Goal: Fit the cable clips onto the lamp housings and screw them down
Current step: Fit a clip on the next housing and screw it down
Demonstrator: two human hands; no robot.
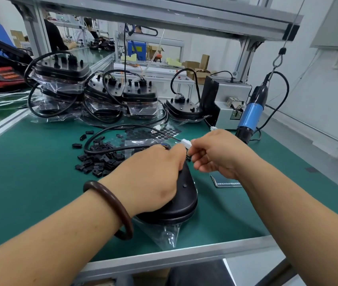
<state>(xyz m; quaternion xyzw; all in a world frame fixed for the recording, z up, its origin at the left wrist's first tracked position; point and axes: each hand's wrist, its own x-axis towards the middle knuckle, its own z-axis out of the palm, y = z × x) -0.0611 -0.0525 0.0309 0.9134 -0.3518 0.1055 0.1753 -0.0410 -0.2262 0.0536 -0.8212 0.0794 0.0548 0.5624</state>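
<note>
We hold one lamp housing on the bench, its lead in our fingers.

A matte green mat (40, 182) covers the bench; at its back stand stacked lamp housings (139, 96) in crinkled clear bags, looped with black cable. Nearest us lies a smooth, rounded black lamp housing (184, 195) on its own clear bag (168, 234). Our left hand (153, 176) lies over it, fingers curved down out of sight, so we cannot tell whether they grip. A blue-bodied screwdriver (250, 114) hangs at the right. Left of the housing is a loose heap of small black cable clips (98, 159). Our right hand (219, 153) pinches a white connector (185, 143).
</note>
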